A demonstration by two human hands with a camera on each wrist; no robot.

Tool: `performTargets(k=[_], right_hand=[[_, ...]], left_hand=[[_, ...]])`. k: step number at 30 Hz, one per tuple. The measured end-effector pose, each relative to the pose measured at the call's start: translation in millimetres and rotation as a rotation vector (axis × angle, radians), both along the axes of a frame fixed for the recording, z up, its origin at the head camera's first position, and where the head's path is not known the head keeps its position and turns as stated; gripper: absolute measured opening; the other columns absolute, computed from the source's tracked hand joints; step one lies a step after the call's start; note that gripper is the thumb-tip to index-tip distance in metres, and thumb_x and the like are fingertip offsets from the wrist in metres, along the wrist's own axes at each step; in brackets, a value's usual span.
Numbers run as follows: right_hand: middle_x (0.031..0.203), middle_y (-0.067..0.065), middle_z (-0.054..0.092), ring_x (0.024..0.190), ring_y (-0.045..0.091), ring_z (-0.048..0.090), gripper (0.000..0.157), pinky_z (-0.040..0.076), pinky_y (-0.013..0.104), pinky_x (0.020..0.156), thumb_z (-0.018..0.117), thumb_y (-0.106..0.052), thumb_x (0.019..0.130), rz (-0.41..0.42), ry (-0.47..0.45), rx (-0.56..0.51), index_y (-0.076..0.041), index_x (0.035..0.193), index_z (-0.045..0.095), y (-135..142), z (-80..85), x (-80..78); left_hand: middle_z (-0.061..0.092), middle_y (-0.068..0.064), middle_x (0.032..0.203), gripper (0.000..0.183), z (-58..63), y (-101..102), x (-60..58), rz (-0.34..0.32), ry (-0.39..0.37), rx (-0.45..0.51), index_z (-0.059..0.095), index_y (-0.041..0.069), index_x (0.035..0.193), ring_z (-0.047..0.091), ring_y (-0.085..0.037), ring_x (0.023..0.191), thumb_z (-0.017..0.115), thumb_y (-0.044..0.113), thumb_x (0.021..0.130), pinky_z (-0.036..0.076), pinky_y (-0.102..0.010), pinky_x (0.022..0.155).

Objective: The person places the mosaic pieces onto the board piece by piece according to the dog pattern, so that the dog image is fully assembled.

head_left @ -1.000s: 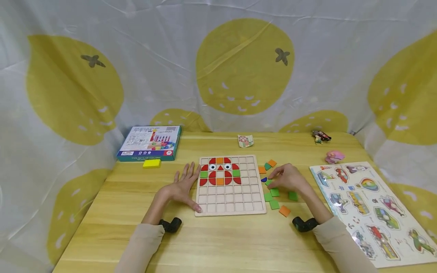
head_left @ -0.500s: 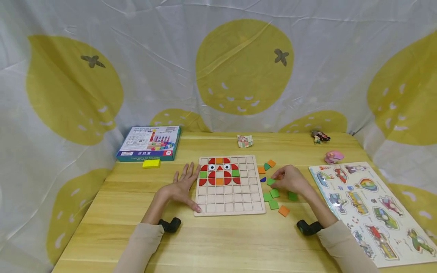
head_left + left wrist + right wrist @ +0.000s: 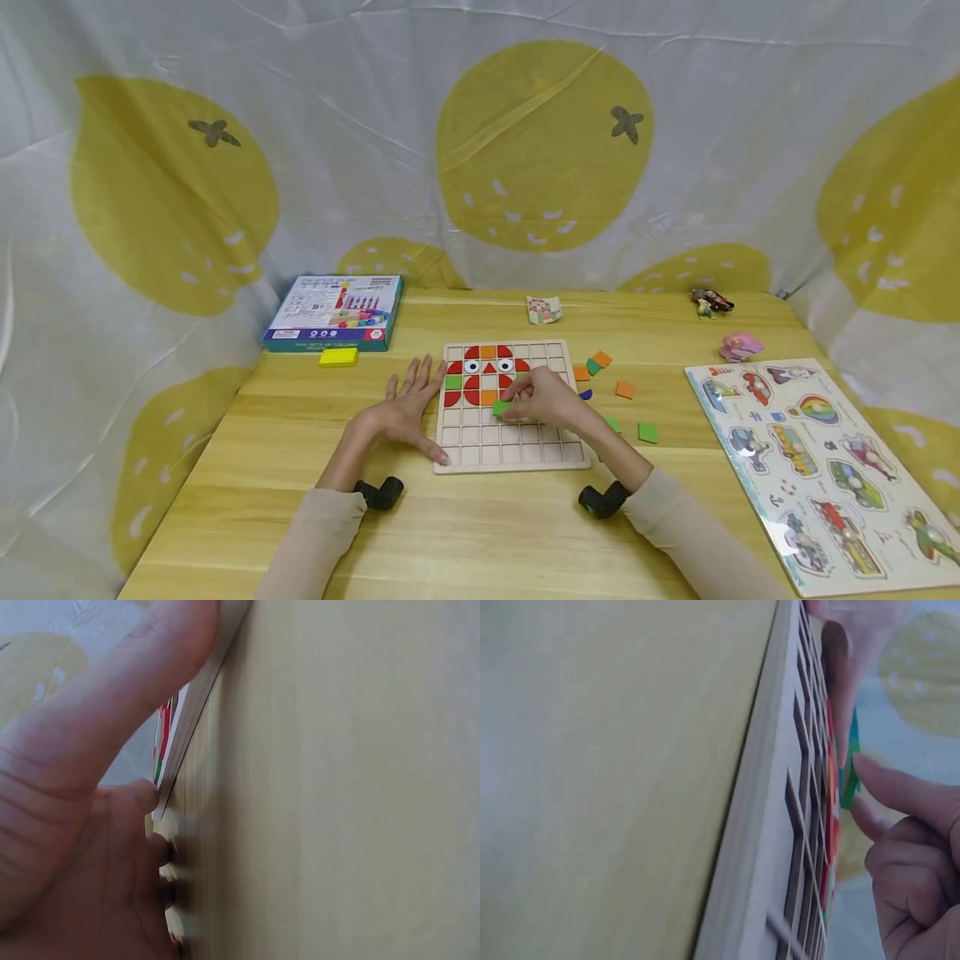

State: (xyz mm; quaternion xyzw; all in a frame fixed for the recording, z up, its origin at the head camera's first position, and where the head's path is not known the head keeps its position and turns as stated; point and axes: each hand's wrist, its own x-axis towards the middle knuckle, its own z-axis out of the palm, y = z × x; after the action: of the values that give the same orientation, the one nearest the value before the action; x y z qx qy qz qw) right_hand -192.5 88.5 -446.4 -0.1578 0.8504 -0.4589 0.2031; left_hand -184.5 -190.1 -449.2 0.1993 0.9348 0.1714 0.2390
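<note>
A square wooden grid board [image 3: 468, 437] lies on the table, its upper left cells filled with red, orange, green and eye-marked tiles. My left hand [image 3: 402, 417] is spread along the board's left side, thumb at the lower left corner. In the left wrist view that thumb [image 3: 142, 682] lies against the board's edge. Between thumb and fingers, my right hand [image 3: 549, 400] pinches a green square tile [image 3: 501, 409], just below the filled cells. The right wrist view shows this green tile [image 3: 851, 776] held apart from the board's surface, other fingers curled in.
Right of the board lie loose tiles, among them an orange square [image 3: 625, 389] and a green square [image 3: 648, 432]; my right forearm partly hides others. A picture puzzle [image 3: 813, 454], pink toy [image 3: 741, 347], boxed set [image 3: 333, 312], yellow block [image 3: 338, 357] and small pattern card [image 3: 543, 310] surround the board.
My right hand has picked up a green tile from the loose ones and carried it left over the board. The left hand keeps its place.
</note>
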Motion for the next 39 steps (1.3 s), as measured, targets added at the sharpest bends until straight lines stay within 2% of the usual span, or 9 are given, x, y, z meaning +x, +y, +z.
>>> performTargets(k=[9, 13, 19, 22, 25, 28, 31, 35, 39], right_hand=[[0.08, -0.001, 0.072, 0.064, 0.014, 0.05, 0.014, 0.04, 0.023, 0.054, 0.086, -0.014, 0.071, -0.07, 0.041, 0.016, -0.013, 0.083, 0.079, -14, -1.2, 1.7], [0.08, 0.0, 0.074, 0.064, 0.012, 0.054, 0.014, 0.041, 0.022, 0.053, 0.085, -0.016, 0.071, -0.061, 0.055, 0.006, -0.013, 0.083, 0.08, -16, -3.3, 2.1], [0.068, -0.001, 0.066, 0.057, 0.01, 0.044, 0.016, 0.033, 0.019, 0.049, 0.083, -0.017, 0.075, -0.015, 0.054, -0.018, -0.014, 0.09, 0.079, -12, -1.7, 0.7], [0.059, -0.005, 0.052, 0.054, 0.009, 0.036, 0.019, 0.027, 0.019, 0.048, 0.08, -0.02, 0.079, -0.011, 0.059, -0.012, -0.015, 0.097, 0.079, 13, 3.4, 0.8], [0.055, -0.003, 0.034, 0.05, 0.011, 0.027, 0.025, 0.022, 0.021, 0.047, 0.078, -0.021, 0.081, -0.042, 0.07, 0.009, -0.014, 0.105, 0.076, 56, 7.3, 5.9], [0.054, -0.003, 0.03, 0.049, 0.01, 0.025, 0.031, 0.024, 0.022, 0.046, 0.078, -0.018, 0.08, -0.092, 0.042, 0.027, -0.01, 0.11, 0.073, 103, 5.6, 14.4], [0.054, -0.004, 0.029, 0.049, 0.008, 0.025, 0.038, 0.028, 0.022, 0.048, 0.081, -0.012, 0.076, -0.106, -0.034, 0.029, -0.004, 0.112, 0.071, 136, -0.6, 21.5], [0.054, -0.005, 0.033, 0.05, 0.008, 0.028, 0.037, 0.03, 0.022, 0.049, 0.083, -0.011, 0.073, -0.097, -0.11, 0.027, -0.002, 0.106, 0.071, 153, -7.8, 24.3], [0.056, -0.004, 0.037, 0.051, 0.009, 0.03, 0.031, 0.029, 0.022, 0.049, 0.083, -0.014, 0.073, -0.116, -0.075, 0.064, -0.002, 0.1, 0.072, 155, -8.7, 23.7]], left_hand=[[-0.022, -0.02, 0.159, 0.144, 5.4, 4, -2.0, -0.007, -0.008, -0.016, -0.01, 0.014, 0.155, -0.02, -0.041, 0.147, 0.083, 0.062, 0.057, -0.008, -0.067, 0.115], [-0.022, -0.02, 0.159, 0.144, 5.8, 4, -2.1, -0.007, -0.01, -0.02, -0.01, 0.014, 0.155, -0.021, -0.041, 0.147, 0.083, 0.063, 0.057, -0.009, -0.067, 0.115], [-0.023, -0.019, 0.159, 0.145, 6.3, 3, -3.4, -0.008, -0.013, -0.02, -0.011, 0.015, 0.155, -0.022, -0.04, 0.147, 0.083, 0.064, 0.056, -0.01, -0.067, 0.115], [-0.024, -0.018, 0.159, 0.145, 6.1, 3, -3.9, -0.011, -0.012, -0.015, -0.011, 0.015, 0.155, -0.022, -0.04, 0.147, 0.084, 0.063, 0.056, -0.01, -0.067, 0.115], [-0.023, -0.019, 0.159, 0.145, 5.3, 3, -3.8, -0.015, -0.008, -0.011, -0.01, 0.014, 0.155, -0.022, -0.04, 0.147, 0.083, 0.064, 0.056, -0.009, -0.067, 0.115], [-0.022, -0.019, 0.159, 0.145, 4.1, 3, -3.0, -0.015, -0.008, -0.014, -0.01, 0.014, 0.155, -0.021, -0.041, 0.147, 0.083, 0.065, 0.055, -0.009, -0.067, 0.115], [-0.022, -0.02, 0.159, 0.146, 3.7, 2, -2.0, -0.009, -0.009, -0.017, -0.01, 0.013, 0.155, -0.021, -0.041, 0.147, 0.083, 0.065, 0.055, -0.009, -0.067, 0.115], [-0.022, -0.02, 0.159, 0.146, 3.5, 1, -2.2, 0.001, -0.007, -0.008, -0.009, 0.013, 0.155, -0.02, -0.042, 0.147, 0.083, 0.064, 0.055, -0.01, -0.067, 0.115], [-0.021, -0.021, 0.159, 0.146, 2.4, 2, -3.2, -0.006, -0.021, 0.004, -0.009, 0.012, 0.155, -0.02, -0.043, 0.147, 0.083, 0.065, 0.055, -0.01, -0.068, 0.114]])
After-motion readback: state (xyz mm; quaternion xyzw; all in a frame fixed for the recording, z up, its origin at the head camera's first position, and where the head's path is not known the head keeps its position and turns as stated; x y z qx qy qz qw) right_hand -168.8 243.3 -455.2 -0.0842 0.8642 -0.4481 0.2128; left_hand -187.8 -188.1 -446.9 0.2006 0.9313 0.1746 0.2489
